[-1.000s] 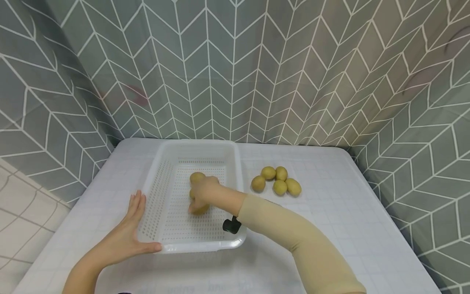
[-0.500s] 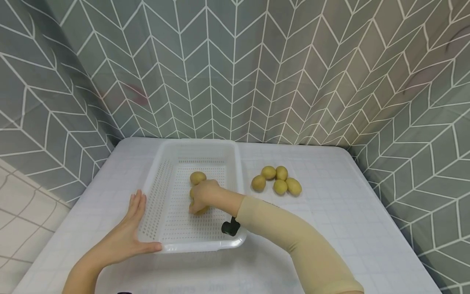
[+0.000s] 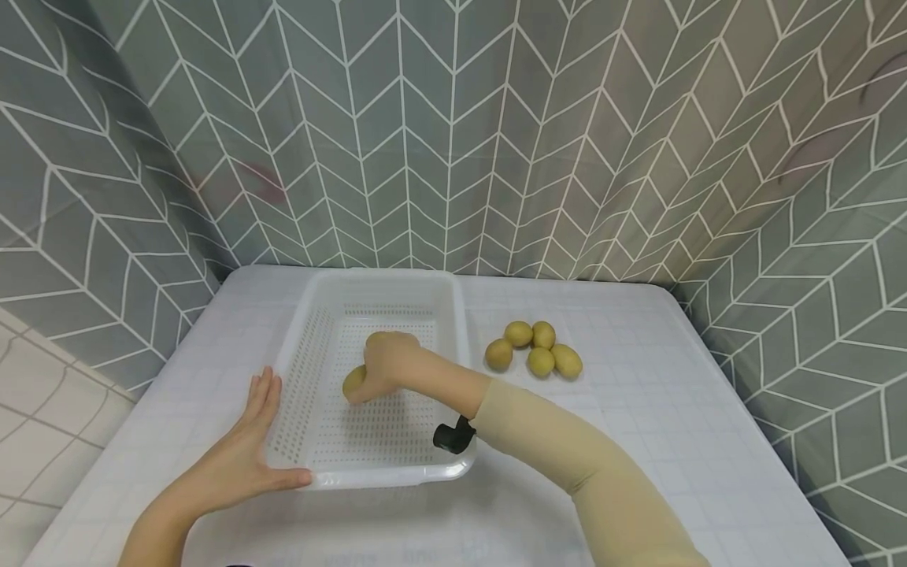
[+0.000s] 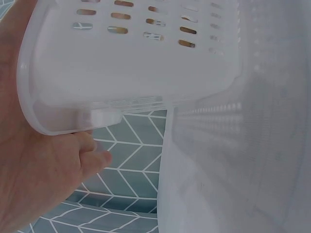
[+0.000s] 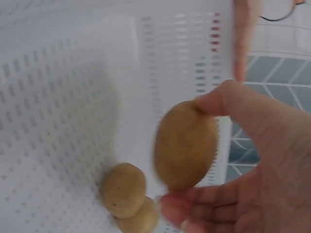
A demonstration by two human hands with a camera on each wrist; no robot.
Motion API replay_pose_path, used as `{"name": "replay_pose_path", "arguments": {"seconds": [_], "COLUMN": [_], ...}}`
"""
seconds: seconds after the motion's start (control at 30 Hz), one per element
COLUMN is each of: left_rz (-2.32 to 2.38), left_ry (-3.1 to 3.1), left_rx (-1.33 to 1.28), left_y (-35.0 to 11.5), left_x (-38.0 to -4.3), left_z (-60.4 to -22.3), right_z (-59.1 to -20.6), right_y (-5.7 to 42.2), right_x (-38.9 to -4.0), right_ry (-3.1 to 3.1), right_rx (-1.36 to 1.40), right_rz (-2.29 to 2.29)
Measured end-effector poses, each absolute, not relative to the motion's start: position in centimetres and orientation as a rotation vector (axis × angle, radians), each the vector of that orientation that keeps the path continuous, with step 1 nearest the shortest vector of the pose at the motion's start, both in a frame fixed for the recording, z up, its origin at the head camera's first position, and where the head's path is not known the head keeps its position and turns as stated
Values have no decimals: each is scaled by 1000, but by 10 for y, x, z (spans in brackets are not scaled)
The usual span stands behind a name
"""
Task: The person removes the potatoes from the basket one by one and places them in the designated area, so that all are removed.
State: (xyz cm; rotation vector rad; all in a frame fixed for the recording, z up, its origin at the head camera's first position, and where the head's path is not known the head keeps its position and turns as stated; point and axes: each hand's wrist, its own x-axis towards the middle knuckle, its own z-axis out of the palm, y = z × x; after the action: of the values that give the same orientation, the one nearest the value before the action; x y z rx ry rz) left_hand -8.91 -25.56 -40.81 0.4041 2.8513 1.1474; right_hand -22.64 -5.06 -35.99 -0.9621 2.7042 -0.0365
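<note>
While the white table (image 3: 659,409) bears a perforated plastic basket (image 3: 383,476), the left hand (image 3: 248,445) rests spread at its corner; inside, the right hand (image 3: 390,364) pinches one potato (image 5: 186,145), seemingly mid-shift; next, I'd say, calls for steering clear of two loose potatoes (image 5: 124,190)

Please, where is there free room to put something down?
The widest bare patch of table lies right of the five loose potatoes, towards the table's right edge. Another is inside the basket, between its front rim and the right hand. It is crowded around that hand, which holds one potato near two others.
</note>
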Motion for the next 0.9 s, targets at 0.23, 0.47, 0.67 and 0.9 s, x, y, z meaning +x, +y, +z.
{"name": "replay_pose_path", "arguments": {"seconds": [0.23,0.47,0.67,0.9], "left_rz": [1153,1148,1147,1151], "left_ry": [2852,2842,2855,2854], "left_rx": [408,396,400,402], "left_y": [-257,-257,-257,-257], "left_x": [-89,-88,-88,-89], "left_z": [-409,-410,-410,-409], "right_z": [-343,-336,-333,-325], "right_y": [-46,-38,-31,-23], "right_x": [-230,-232,-236,-237], "right_ry": [2839,3006,3076,3071], "right_rx": [-1170,-1469,-1900,-2306], "right_rz": [-289,-615,-877,-950]}}
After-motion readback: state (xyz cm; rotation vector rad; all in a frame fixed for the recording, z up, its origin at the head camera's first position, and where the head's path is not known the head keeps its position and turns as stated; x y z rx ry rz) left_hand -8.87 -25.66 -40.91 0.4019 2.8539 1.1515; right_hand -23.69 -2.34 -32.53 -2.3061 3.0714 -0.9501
